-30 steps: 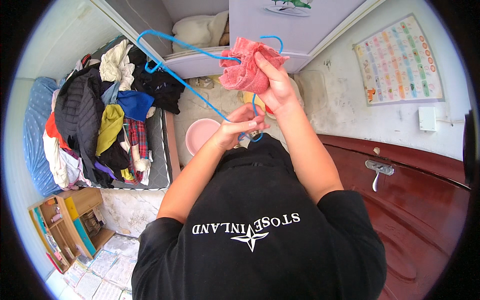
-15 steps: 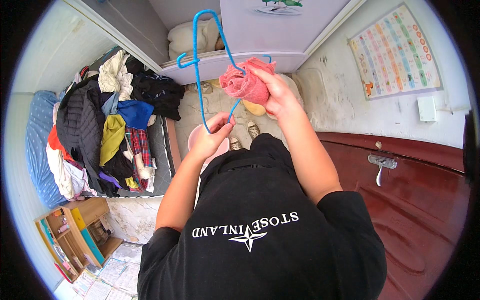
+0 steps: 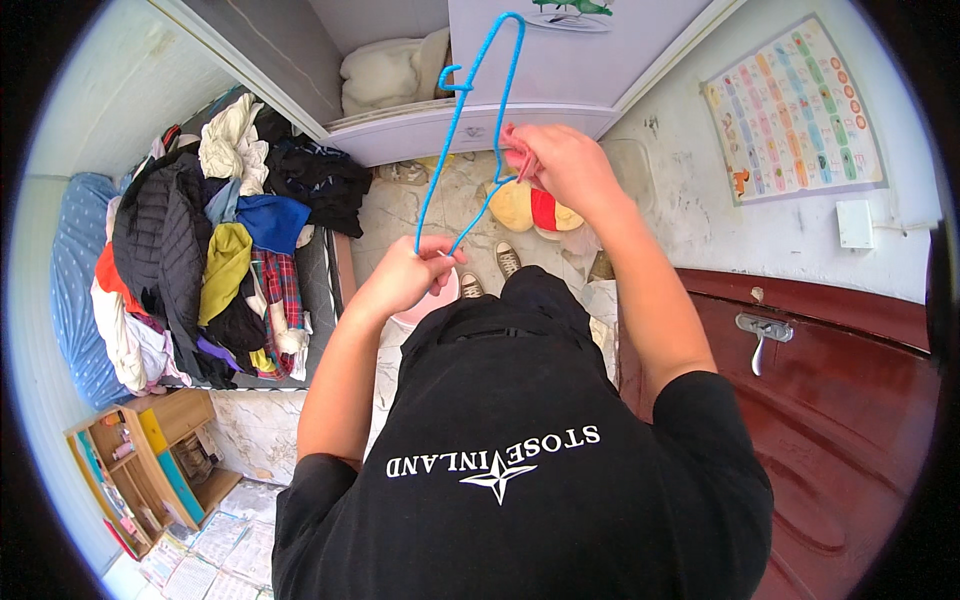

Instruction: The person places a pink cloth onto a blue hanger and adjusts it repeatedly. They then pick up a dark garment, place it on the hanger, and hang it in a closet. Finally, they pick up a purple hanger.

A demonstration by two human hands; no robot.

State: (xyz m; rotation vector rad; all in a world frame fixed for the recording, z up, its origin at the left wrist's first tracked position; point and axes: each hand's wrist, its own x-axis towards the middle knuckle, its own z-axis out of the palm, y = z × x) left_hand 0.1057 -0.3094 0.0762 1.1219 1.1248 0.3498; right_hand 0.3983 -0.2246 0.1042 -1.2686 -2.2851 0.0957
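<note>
My left hand (image 3: pixel 408 275) is closed on one end of a blue clothes hanger (image 3: pixel 441 165), which stands up and away from it with its bends and small hook toward the cupboard. Just right of the hanger, my right hand (image 3: pixel 572 170) grips a pink cloth (image 3: pixel 521 158). Most of the cloth is hidden behind the fingers, and its visible edge lies against or very near the hanger's side; I cannot tell if they touch.
Left, a heap of clothes (image 3: pixel 170 240) covers a bed beside a blue patterned bundle (image 3: pixel 80 290). Ahead stands a white cupboard (image 3: pixel 560 80). A pink basin (image 3: pixel 440 300), yellow-and-red plush item (image 3: pixel 543 210) and my shoes are on the floor. Right, there is a dark red door (image 3: pixel 800 440).
The pink cloth was bunched around the hanger's side; now only a small part shows at my right hand, which has moved slightly right. The hanger has tilted rightward in my left hand.
</note>
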